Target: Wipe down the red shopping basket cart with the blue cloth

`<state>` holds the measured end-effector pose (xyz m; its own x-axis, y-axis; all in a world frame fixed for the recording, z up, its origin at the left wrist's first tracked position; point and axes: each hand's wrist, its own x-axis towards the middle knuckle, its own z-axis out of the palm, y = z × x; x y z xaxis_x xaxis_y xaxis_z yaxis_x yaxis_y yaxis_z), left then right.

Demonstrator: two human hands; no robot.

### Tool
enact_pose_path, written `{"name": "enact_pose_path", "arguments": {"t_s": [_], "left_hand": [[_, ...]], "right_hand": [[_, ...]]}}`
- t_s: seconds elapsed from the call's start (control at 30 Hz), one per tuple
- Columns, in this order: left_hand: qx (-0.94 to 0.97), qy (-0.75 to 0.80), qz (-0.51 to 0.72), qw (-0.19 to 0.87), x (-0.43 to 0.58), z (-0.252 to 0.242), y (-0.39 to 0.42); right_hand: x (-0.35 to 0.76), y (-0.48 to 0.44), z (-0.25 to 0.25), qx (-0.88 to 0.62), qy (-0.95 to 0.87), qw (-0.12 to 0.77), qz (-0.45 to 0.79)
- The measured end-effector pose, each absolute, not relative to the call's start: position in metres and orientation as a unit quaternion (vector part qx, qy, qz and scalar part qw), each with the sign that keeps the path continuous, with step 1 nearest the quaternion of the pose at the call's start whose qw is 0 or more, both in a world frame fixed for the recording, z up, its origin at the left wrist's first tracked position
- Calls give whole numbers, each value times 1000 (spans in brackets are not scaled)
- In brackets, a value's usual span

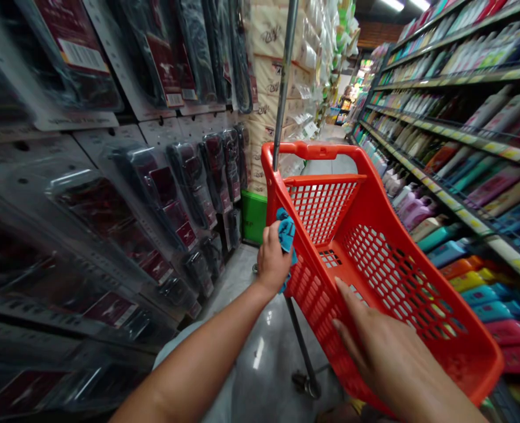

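A red plastic shopping cart (374, 288) with perforated walls stands in front of me in a store aisle. My left hand (272, 258) is closed around a bunched blue cloth (287, 232) and presses it to the cart's outer left side, just below the rim. My right hand (374, 335) lies over the near rim of the cart, its fingers on the inner side and its thumb on the outside. Part of the rim is hidden under that hand. The cart's basket holds nothing that I can see.
Packaged belts or straps in clear plastic (184, 188) hang along the left. Shelves of bottles (462, 147) line the right. A metal pole (284, 82) rises by the cart's handle (321, 151). Stacked yellowish packs (266, 82) and a green box (254, 217) stand behind.
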<state>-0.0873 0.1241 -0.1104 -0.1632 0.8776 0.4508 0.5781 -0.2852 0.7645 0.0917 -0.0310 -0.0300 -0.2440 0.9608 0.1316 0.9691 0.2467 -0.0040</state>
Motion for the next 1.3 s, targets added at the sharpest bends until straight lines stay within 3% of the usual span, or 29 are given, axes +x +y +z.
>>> {"name": "enact_pose_path", "arguments": {"t_s": [0.3, 0.57, 0.87, 1.07, 1.3], "left_hand": [[660, 565, 481, 117, -97, -109, 142], [666, 470, 571, 99, -79, -111, 126], [545, 455, 704, 37, -108, -80, 160], [631, 428, 645, 49, -96, -97, 113], [621, 487, 610, 71, -116, -97, 141]], "right_hand": [[93, -18, -54, -655, -738, 50, -157], [103, -17, -47, -629, -763, 85, -126], [105, -29, -58, -623, -770, 97, -98], [101, -26, -46, -605, -784, 108, -83], [96, -22, -36, -614, -782, 90, -52]]}}
